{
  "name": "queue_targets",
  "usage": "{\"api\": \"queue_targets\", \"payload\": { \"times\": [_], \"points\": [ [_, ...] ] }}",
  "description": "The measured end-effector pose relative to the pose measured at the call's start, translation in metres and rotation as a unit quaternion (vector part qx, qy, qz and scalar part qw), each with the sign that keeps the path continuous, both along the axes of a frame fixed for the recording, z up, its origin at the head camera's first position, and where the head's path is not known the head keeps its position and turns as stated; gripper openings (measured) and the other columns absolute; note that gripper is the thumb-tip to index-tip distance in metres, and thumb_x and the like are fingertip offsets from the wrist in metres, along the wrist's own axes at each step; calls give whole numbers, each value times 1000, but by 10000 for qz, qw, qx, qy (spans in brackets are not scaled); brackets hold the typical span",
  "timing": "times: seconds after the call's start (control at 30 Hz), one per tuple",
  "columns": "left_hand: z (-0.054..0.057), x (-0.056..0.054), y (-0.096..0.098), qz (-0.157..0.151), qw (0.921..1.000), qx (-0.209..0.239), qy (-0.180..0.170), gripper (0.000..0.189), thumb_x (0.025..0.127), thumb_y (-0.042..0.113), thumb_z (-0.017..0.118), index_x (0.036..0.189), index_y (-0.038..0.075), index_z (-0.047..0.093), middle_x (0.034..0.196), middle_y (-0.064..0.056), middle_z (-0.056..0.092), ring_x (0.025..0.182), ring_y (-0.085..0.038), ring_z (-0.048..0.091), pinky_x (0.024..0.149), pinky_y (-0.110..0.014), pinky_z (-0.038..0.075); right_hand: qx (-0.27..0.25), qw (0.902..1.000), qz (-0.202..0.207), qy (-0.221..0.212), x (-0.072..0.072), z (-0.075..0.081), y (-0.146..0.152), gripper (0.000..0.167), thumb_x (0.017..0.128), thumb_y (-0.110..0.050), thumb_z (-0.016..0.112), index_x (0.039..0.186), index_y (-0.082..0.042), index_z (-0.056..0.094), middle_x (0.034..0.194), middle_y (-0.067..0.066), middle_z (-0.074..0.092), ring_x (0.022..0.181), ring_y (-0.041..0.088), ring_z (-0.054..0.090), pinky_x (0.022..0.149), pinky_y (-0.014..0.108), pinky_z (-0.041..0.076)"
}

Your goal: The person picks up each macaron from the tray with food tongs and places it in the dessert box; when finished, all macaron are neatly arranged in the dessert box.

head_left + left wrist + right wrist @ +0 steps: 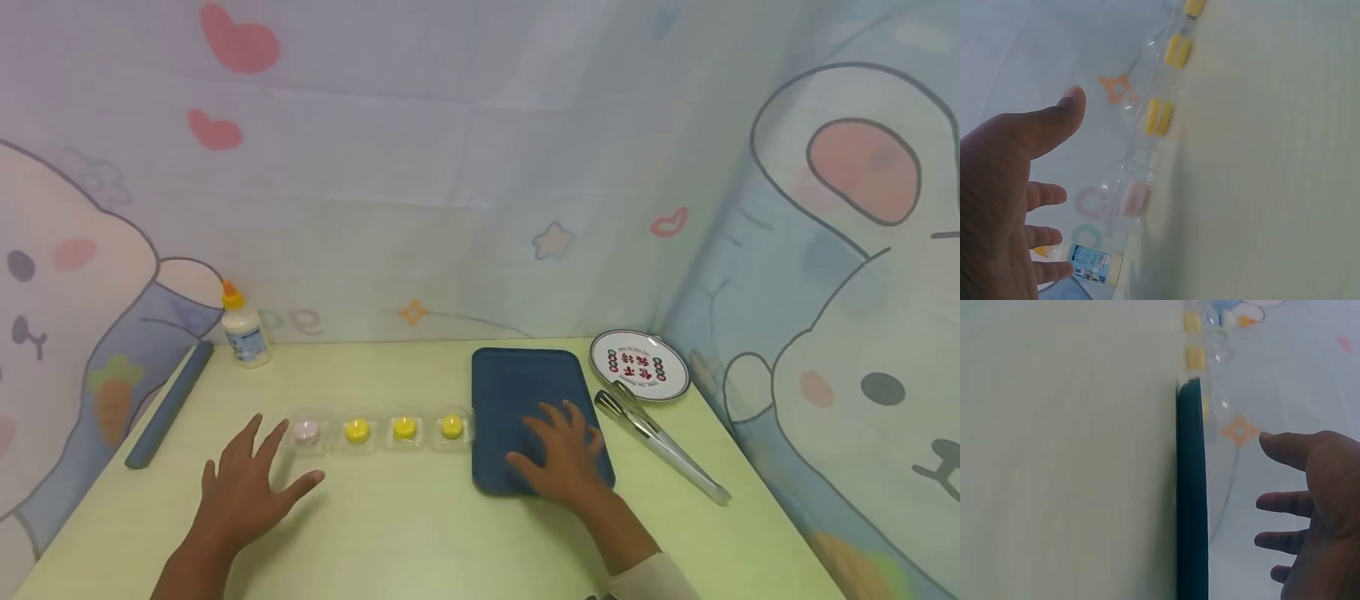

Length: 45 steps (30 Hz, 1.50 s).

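A row of clear plastic boxes runs across the table, the leftmost around a pale pink macaron [307, 431], the others around yellow macarons [404, 428]. In the left wrist view each macaron [1160, 117] shows two shells under a clear domed lid. My left hand [243, 487] hovers with spread fingers just left of and in front of the pink one, holding nothing. Over the dark blue tray [517, 383], right of the row, my right hand [562, 458] has its fingers apart and nothing in them. The tray's dark edge [1191, 487] stands near that hand in the right wrist view.
A white glue bottle [246, 333] with an orange tip stands at the back left, near a blue-grey bar [171, 404]. Right of the tray lie metal tongs [671, 450] and a white oval plate [626, 354] with printed characters. A printed curtain [420, 167] hangs behind the table.
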State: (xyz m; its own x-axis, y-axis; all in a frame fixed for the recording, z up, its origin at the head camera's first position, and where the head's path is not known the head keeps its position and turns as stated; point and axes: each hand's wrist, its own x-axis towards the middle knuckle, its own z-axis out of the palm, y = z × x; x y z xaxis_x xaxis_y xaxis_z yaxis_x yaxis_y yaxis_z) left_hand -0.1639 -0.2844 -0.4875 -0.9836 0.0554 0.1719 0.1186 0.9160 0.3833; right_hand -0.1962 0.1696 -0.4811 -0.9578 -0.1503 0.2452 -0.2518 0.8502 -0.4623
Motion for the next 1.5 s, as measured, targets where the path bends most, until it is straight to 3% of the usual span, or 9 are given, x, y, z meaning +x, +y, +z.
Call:
{"api": "queue_targets", "payload": {
  "times": [0.23, 0.4, 0.6, 1.1, 1.5],
  "points": [
    [-4, 7, -1, 220, 9992, -283, -179, 108, 96, 80, 62, 170, 7, 32, 176, -37, 15, 154, -68, 21, 106, -101, 12, 357, 9981, -229, -439, 16, -4, 40, 82, 95, -63, 76, 160, -16, 55, 177, 22, 32, 166, 55, 10, 114, 94, 11],
    [-4, 7, -4, 294, 9987, -383, -156, 109, 96, 81, 60, 170, 7, 32, 175, -38, 15, 154, -71, 19, 105, -102, 7, 573, 9957, -516, -513, 18, -8, 59, 95, 94, -75, 68, 166, -17, 47, 180, 22, 23, 167, 57, 6, 113, 96, 9],
    [-5, 7, -3, 301, 9983, -462, -201, 109, 96, 83, 59, 171, 8, 33, 176, -38, 15, 155, -71, 17, 104, -103, 5, 724, 9927, -798, -545, 17, -15, 76, 101, 94, -78, 66, 169, -14, 42, 180, 25, 20, 166, 57, 7, 112, 96, 8],
    [-5, 6, 1, 383, 9967, -688, -173, 108, 96, 83, 56, 170, 7, 34, 175, -39, 18, 155, -71, 17, 106, -102, 5, 911, 9901, -691, -819, 18, -18, 79, 111, 92, -80, 65, 173, -12, 30, 183, 25, 9, 168, 56, -4, 114, 96, 2],
    [-6, 5, 1, 372, 9970, -650, -192, 109, 96, 83, 58, 170, 7, 33, 174, -39, 18, 156, -70, 17, 107, -102, 4, 981, 9902, -643, -754, 20, -18, 79, 113, 91, -82, 65, 174, -13, 31, 183, 25, 9, 168, 57, -4, 114, 97, 2]
  ]
}}
